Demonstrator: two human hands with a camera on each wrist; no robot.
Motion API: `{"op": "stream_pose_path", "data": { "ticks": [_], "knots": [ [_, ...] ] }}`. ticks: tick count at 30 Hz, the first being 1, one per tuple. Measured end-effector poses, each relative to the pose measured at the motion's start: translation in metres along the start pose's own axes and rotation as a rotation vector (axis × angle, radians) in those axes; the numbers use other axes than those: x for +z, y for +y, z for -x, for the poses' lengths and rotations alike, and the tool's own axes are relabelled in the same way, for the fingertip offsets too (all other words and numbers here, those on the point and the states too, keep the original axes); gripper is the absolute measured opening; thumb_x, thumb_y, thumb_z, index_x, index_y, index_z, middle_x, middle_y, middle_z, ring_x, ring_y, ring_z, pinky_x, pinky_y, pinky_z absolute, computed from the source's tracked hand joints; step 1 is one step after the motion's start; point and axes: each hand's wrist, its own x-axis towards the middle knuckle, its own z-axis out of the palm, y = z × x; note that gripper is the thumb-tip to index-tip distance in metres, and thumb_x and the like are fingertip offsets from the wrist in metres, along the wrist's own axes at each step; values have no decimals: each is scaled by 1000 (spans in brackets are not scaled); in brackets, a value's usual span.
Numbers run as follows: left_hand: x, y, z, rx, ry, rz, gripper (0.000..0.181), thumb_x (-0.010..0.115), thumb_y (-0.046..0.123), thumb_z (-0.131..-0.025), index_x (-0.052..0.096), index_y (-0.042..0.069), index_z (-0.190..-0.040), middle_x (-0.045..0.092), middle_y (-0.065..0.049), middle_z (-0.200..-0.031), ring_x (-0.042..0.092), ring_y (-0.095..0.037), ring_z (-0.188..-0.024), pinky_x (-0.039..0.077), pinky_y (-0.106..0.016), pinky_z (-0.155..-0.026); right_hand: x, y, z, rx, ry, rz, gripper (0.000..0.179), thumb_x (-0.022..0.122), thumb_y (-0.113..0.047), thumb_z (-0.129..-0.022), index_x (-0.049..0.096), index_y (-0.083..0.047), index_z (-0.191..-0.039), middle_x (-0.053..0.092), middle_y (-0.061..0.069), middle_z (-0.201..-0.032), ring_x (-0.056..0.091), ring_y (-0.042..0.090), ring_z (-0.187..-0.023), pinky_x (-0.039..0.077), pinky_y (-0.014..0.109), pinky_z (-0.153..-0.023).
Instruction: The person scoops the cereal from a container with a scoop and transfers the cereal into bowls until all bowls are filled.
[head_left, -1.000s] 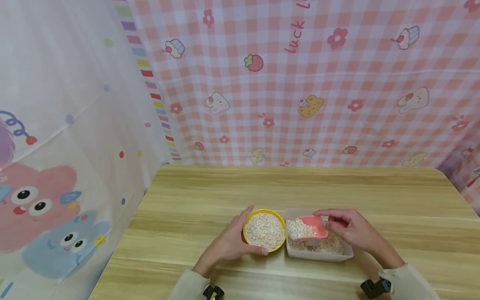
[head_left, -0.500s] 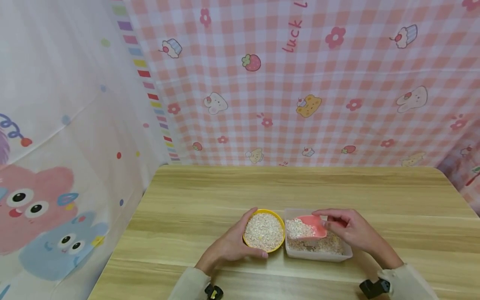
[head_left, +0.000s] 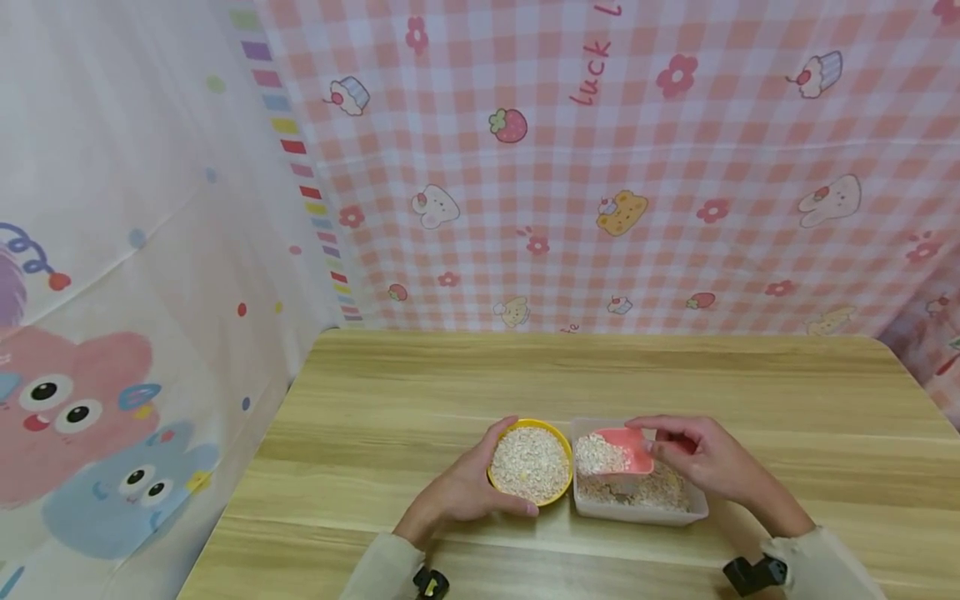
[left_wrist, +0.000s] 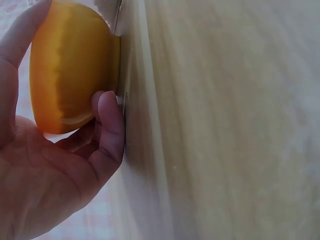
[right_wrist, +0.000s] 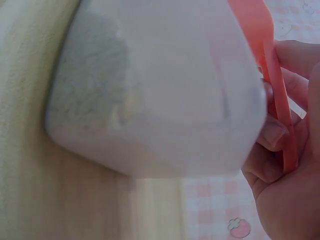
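My left hand (head_left: 474, 485) grips a yellow bowl (head_left: 542, 423) from its left side, with the thumb along the near side. The bowl is filled with oat flakes (head_left: 529, 463). The left wrist view shows fingers curled by the foot of the bowl (left_wrist: 75, 65), which stands on the table. My right hand (head_left: 701, 457) holds a pink scoop (head_left: 637, 448) by its handle, the handle (right_wrist: 280, 95) lying across the fingers in the right wrist view. Oats (head_left: 600, 454) heap in the scoop, which is over a translucent plastic tub (head_left: 637, 512) of more oats.
Bowl and tub stand side by side on a wood-grain table (head_left: 420, 375). A pink checked cloth (head_left: 465, 167) hangs behind the table's far edge, and a white printed cloth (head_left: 172, 275) hangs on the left. Black wrist devices show by both sleeves.
My left fingers have drawn slightly closer round the bowl. The right hand and the loaded scoop stay almost still over the tub.
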Motion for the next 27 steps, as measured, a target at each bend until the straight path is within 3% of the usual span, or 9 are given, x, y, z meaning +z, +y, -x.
{"op": "stream_pose_path", "data": {
  "ticks": [15, 23, 27],
  "knots": [
    [0, 0, 0, -4, 0, 12, 119, 93, 42, -65, 18, 32, -157, 44, -8, -150, 41, -29, -136, 31, -54, -112, 10, -38, -29, -76, -43, 119, 29, 68, -5, -93, 70, -9, -121, 52, -13, -68, 33, -6, -53, 36, 18, -44],
    [-1, 0, -1, -6, -8, 14, 120, 93, 41, -65, 17, 32, -157, 42, -12, -152, 39, -34, -138, 29, -58, -112, 20, -43, -40, -141, -34, 226, 28, 71, -9, -91, 71, -12, -119, 46, -19, -65, 32, -6, -54, 36, 18, -47],
    [-1, 0, 0, -7, -12, 16, 120, 93, 41, -65, 16, 32, -157, 41, -12, -153, 39, -34, -139, 29, -58, -113, 23, -44, -42, -172, -25, 300, 28, 72, -10, -91, 72, -12, -119, 52, -18, -69, 38, -6, -56, 41, 18, -50]
  ]
}}
